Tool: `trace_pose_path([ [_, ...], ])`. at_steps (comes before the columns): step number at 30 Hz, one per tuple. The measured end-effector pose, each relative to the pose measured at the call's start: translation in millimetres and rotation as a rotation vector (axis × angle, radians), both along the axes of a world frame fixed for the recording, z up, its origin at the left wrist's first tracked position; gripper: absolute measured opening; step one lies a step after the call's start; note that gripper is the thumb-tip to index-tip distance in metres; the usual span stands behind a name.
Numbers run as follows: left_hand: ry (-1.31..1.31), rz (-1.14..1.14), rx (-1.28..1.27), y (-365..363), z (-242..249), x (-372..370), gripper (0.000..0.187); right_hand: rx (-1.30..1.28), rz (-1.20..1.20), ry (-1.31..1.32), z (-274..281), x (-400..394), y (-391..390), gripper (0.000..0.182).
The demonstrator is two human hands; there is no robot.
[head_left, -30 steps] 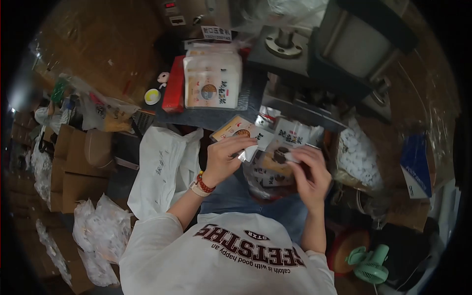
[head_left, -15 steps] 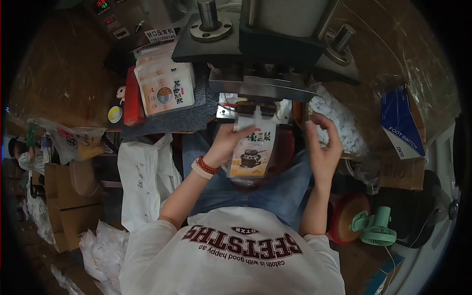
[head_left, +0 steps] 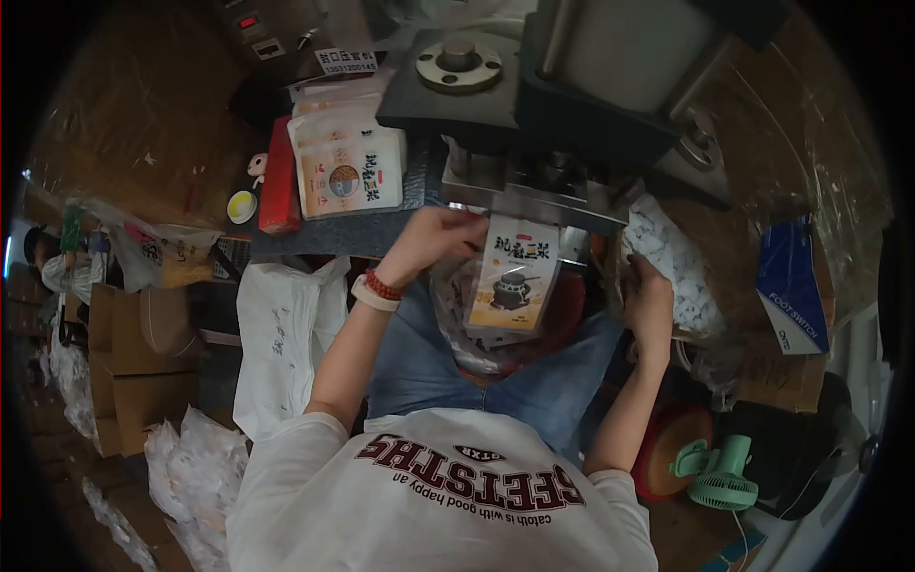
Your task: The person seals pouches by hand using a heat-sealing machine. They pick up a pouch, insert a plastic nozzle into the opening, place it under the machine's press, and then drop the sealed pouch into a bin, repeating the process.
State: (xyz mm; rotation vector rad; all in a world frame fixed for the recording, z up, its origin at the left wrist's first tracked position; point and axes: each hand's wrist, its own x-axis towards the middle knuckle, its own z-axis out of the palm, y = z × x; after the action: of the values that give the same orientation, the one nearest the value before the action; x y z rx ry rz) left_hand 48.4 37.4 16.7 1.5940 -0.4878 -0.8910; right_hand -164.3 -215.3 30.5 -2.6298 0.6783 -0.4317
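A printed pouch [head_left: 515,276] hangs with its top edge under the metal jaw [head_left: 543,195] of the press; its spout is hidden there. My left hand [head_left: 438,243], with a red bead bracelet and a pale band, is beside the pouch's upper left edge, its fingers bent and slightly apart, not gripping it. Right of the pouch, my right hand [head_left: 648,300] is at the near left edge of a heap of small white pieces [head_left: 672,262]. Its fingers are bent together at the heap, and what they pinch is too small to make out.
Printed pouches [head_left: 348,172] lie stacked on the dark work surface [head_left: 324,238], beside a red box [head_left: 278,181]. Below the press is a clear plastic bag [head_left: 457,329]. At the right are a blue foot-switch box [head_left: 791,286] and a green fan [head_left: 724,481].
The pouch's top has gone up under the jaw. My left hand has let go of the pouch. My right hand has moved from a raised position to the white pieces. The view has shifted slightly.
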Motion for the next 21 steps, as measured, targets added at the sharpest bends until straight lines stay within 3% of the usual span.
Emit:
trace_pose_path([
  [1, -0.288, 0.199, 0.158, 18, 1, 12, 0.048, 0.095, -0.064, -0.090, 3, 0, 4, 0.026],
  [3, -1.443, 0.373, 0.686, 56, -9, 22, 0.070, 0.216, -0.140, -0.319, 3, 3, 12, 0.025],
  [4, -1.352, 0.215, 0.783, 78, -31, 26, 0.082, 0.244, -0.158, -0.450, 1, 2, 17, 0.025],
  [5, -1.347, 0.124, 0.664, 91, -37, 19, 0.079, 0.399, -0.093, -0.652, -6, 4, 19, 0.025],
  [7, -1.307, -0.108, 0.410, 111, -39, 4, 0.065, 0.553, -0.018, -0.702, -4, 6, 34, 0.025],
  [8, -1.315, -0.109, 0.420, 114, -39, -1, 0.065, 0.697, 0.026, -0.724, -2, 6, 43, 0.026],
  [11, -1.412, -0.058, 0.309, 99, -31, -21, 0.057, 0.753, 0.182, -0.722, 14, 10, 70, 0.026],
  [15, -1.389, 0.074, 0.164, 88, -34, -19, 0.053, 0.552, 0.245, -0.693, 27, 8, 93, 0.022],
  [17, -1.549, 0.253, 0.070, 79, -35, -20, 0.048, 0.636, 0.245, -0.646, 29, 2, 106, 0.021],
  [21, -1.507, 0.278, 0.170, 50, -45, -10, 0.040, 0.523, 0.335, -0.576, 21, -4, 105, 0.022],
])
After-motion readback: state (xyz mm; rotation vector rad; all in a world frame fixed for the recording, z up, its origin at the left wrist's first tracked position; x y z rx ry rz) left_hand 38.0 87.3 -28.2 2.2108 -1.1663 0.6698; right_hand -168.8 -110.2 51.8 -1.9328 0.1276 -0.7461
